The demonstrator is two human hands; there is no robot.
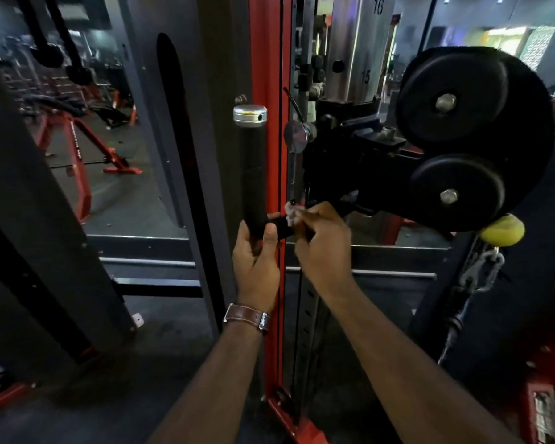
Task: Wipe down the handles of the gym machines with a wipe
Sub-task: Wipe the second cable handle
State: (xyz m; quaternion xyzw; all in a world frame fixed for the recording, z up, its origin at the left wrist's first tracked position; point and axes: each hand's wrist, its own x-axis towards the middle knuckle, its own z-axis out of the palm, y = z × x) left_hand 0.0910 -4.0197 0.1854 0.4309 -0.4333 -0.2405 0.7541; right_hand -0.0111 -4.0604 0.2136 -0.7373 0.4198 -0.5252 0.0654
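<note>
A black cylindrical handle (253, 174) with a silver end cap stands upright in front of the red machine post (271, 91). My left hand (256, 261) grips the handle's lower end, with a brown watch strap on its wrist. My right hand (322, 245) pinches a small crumpled white wipe (291, 213) and holds it against the black strap (279, 227) that runs off the handle's base. Most of the wipe is hidden by my fingers.
A black pulley carriage with two round wheels (455, 100) juts out on the right, with a yellow ball stop (502, 230) and chain (484, 270) below. The perforated steel upright (306, 315) runs down the middle. Grey frame panels (148, 123) and red benches (77, 149) lie to the left.
</note>
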